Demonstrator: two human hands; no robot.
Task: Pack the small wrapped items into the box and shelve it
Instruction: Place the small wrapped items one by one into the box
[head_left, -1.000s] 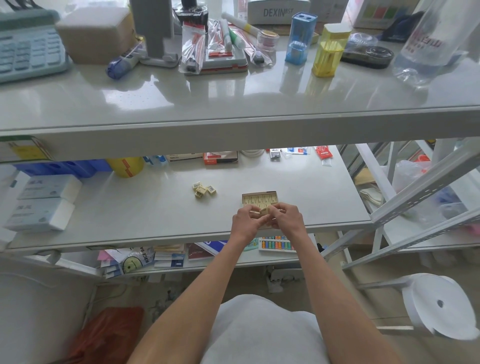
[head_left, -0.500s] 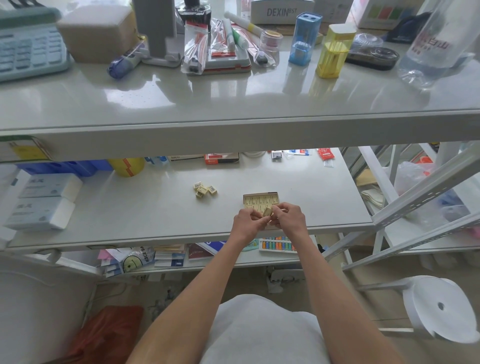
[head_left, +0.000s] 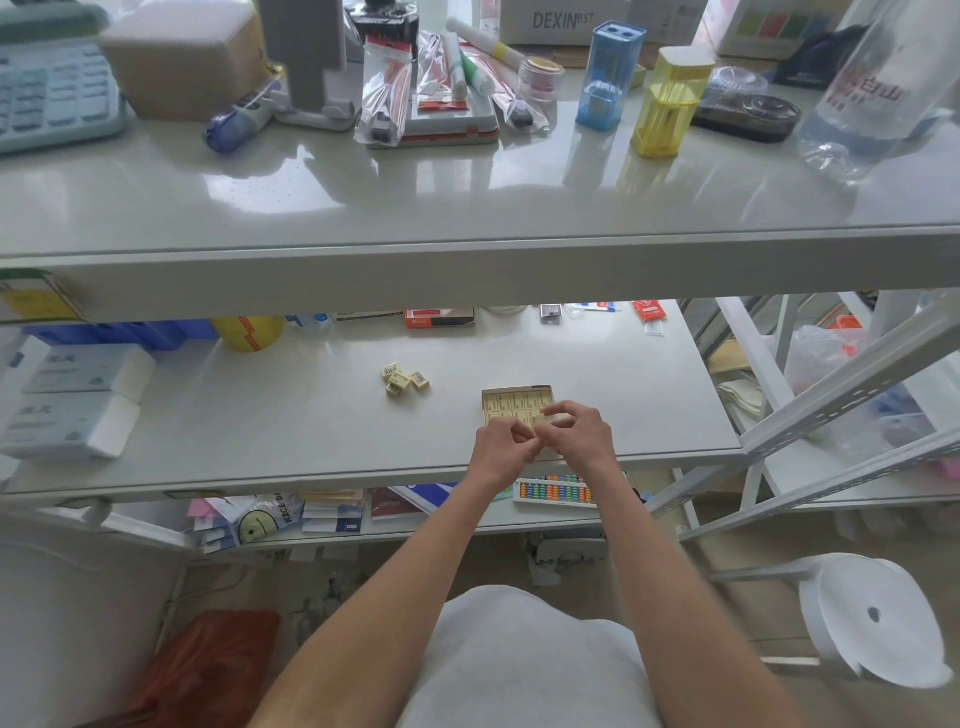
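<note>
A small, likely light, rigid yellow wrapped item is pinched by its edges between both hands over the shallow cardboard box, centre frame.

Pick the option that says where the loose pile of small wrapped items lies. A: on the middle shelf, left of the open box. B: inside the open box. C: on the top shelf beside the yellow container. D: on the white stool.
A: the loose pile lies on the middle shelf, left of the open box and apart from it.
</note>
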